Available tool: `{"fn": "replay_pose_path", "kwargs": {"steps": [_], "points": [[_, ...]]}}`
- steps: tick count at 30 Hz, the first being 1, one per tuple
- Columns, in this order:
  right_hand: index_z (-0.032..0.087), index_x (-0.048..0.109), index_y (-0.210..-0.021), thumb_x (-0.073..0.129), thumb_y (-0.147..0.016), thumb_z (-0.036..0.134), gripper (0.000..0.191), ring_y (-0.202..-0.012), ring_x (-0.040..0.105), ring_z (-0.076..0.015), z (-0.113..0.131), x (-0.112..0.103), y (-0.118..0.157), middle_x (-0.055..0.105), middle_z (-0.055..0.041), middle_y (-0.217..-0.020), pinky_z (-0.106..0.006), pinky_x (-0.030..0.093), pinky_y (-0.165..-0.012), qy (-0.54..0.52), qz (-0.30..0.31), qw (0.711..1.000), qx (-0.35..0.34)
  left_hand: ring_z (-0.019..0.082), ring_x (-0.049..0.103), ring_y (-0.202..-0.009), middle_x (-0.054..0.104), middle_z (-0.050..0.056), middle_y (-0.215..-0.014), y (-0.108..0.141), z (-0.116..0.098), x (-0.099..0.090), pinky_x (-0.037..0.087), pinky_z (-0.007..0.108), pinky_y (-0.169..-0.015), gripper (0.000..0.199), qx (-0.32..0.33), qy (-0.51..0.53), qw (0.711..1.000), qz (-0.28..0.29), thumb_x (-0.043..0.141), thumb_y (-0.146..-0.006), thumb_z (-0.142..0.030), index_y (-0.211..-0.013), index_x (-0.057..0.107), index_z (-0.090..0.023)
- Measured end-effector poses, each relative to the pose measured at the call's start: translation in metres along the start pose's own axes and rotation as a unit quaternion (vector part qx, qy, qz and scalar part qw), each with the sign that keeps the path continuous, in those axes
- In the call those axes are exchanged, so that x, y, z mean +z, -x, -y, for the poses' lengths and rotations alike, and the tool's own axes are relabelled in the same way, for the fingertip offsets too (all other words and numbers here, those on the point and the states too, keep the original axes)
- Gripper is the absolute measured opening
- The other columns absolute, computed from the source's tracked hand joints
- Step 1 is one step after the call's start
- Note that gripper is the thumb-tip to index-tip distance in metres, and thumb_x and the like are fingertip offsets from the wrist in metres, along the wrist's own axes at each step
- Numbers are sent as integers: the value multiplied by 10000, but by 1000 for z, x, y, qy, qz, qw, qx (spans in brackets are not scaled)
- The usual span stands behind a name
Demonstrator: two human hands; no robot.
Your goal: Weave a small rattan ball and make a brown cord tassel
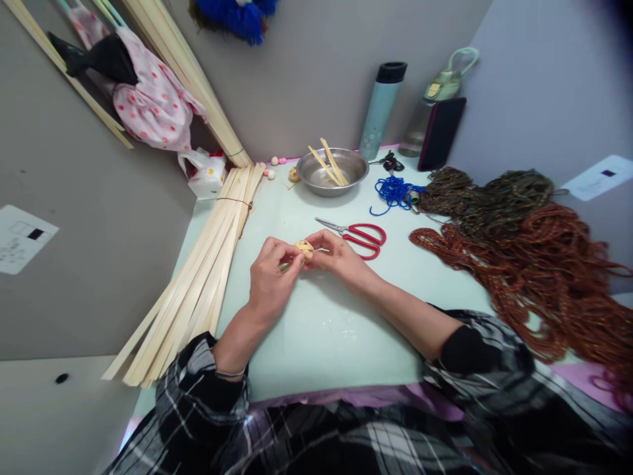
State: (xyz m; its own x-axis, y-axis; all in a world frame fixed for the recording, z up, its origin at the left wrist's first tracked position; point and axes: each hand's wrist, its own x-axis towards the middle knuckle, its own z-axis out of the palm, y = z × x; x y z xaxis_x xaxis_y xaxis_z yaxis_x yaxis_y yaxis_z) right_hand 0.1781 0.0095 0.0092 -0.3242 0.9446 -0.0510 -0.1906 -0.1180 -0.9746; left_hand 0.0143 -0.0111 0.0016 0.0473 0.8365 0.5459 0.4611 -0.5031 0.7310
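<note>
A small woven ball of pale yellow strips [304, 247] is held between both hands over the middle of the table. My left hand [274, 270] pinches it from the left with thumb and forefinger. From the right, my right hand [336, 256] grips it with its fingertips, which partly cover it. Just behind my right hand lie red-handled scissors [366, 237], blades pointing left. Beyond them, a metal bowl [332, 188] holds a few pale strips [332, 165]. Another small woven piece [293, 175] sits beside the bowl's left edge.
A tied bundle of flat pale strips [198, 270] lies along the left. Blue cord [395, 192], brown cord [494, 198] and rust-red cord [548, 277] lie at the right. A blue-green flask [380, 109], clear bottle [415, 122] and phone [442, 134] stand at the back.
</note>
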Motion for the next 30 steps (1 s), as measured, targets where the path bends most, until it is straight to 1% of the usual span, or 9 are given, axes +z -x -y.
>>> {"fn": "replay_pose_path", "kwargs": {"steps": [3, 7, 11, 14, 17, 23, 30], "points": [[204, 583, -916, 791, -751, 311, 286, -836, 667, -173, 1, 0, -1, 667, -30, -985, -390, 594, -828, 7, -4, 1000, 8, 127, 620, -799, 581, -1, -864, 0, 0, 1, 576, 266, -722, 52, -9, 9, 1000, -7, 688, -874, -168, -837, 670, -200], [205, 597, -911, 805, -727, 287, 290, -808, 672, -172, 0, 0, -2, 673, -16, -912, -403, 590, -845, -14, -10, 1000, 19, 130, 623, -819, 582, 9, -893, 1, 0, 2, 579, 266, -722, 48, -14, 19, 1000, -1, 676, -883, -160, -859, 662, -199], [214, 646, -967, 797, -728, 249, 286, -794, 677, -159, 0, -1, -2, 666, 2, -869, -390, 575, -883, -38, -3, 999, 38, 130, 620, -829, 577, 13, -904, 2, 1, 3, 580, 268, -724, 51, -25, 32, 999, 1, 667, -890, -150, -868, 660, -196], [225, 673, -988, 802, -744, 267, 278, -833, 679, -162, -1, -3, -2, 672, -4, -892, -393, 563, -921, -44, 15, 998, 38, 131, 617, -837, 579, 13, -908, 1, 2, 3, 576, 267, -726, 50, -34, 32, 999, 4, 664, -890, -146, -871, 662, -193], [226, 679, -1001, 816, -755, 309, 294, -846, 683, -168, -4, -6, -3, 677, -12, -913, -413, 554, -947, -43, 26, 998, 29, 132, 617, -840, 582, 12, -902, -1, 2, 1, 567, 259, -712, 47, -40, 30, 999, 22, 662, -894, -156, -865, 666, -193], [210, 685, -1013, 847, -751, 372, 348, -841, 684, -166, -7, -8, -3, 694, -39, -977, -425, 568, -932, -39, 32, 999, 12, 136, 615, -847, 590, 10, -900, -3, 1, -3, 549, 258, -707, 44, -65, 45, 997, 25, 664, -892, -172, -862, 681, -198], [221, 693, -1002, 819, -787, 405, 310, -872, 686, -168, -7, -6, -3, 713, -36, -982, -386, 591, -900, -37, 30, 999, 7, 138, 610, -833, 599, 8, -883, -3, -2, -3, 538, 268, -721, 48, -84, 62, 994, 24, 686, -873, -168, -843, 700, -203]]}}
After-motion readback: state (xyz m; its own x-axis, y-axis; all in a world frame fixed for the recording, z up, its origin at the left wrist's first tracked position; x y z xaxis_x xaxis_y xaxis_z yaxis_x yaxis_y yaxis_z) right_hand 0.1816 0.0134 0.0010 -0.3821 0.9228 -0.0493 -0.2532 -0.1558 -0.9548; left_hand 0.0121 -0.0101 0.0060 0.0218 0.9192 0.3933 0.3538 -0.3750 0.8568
